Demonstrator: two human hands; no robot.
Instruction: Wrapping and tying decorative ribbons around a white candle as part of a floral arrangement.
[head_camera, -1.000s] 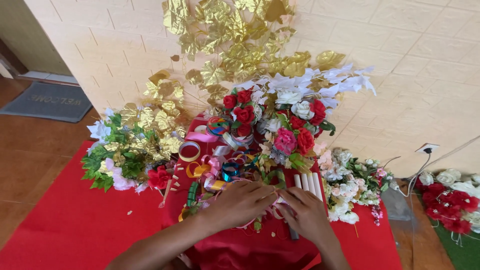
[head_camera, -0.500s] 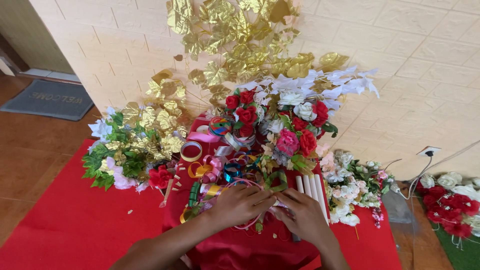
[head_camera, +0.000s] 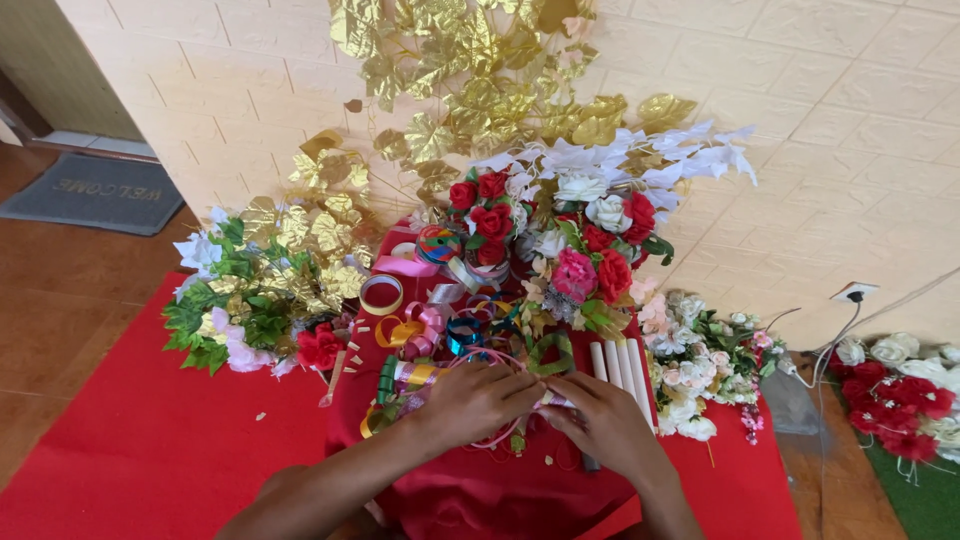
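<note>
Against the frames from a second and half a second earlier, little had moved: both hands sat at the same spot at the near edge of the red cloth (head_camera: 470, 500), and the view had only tilted slightly. The left hand (head_camera: 478, 402) had drawn a touch closer to the right hand (head_camera: 600, 425), so the fingertips met over a small striped ribbon piece (head_camera: 552, 400). That read as fine fiddling with one piece rather than any reaching or carrying.

The left fingers were curled together, pinching the ribbon end; the right fingers were bent and closed on the same strip from the other side. The ribbon lay between the two hands, just in front of the white sticks (head_camera: 618, 362) and inside a pink hoop (head_camera: 497, 440) that ran under the left hand.

Behind them stood the red roses (head_camera: 488, 212), gold leaves (head_camera: 470, 100) and a heap of ribbon rolls (head_camera: 430, 330).

The hands hid most of the ribbon, so its length and shape could not be told. A dark tool under the right hand was hardly visible. The forearms were cut off by the lower edge, and the flowers at far right ran out of frame
</note>
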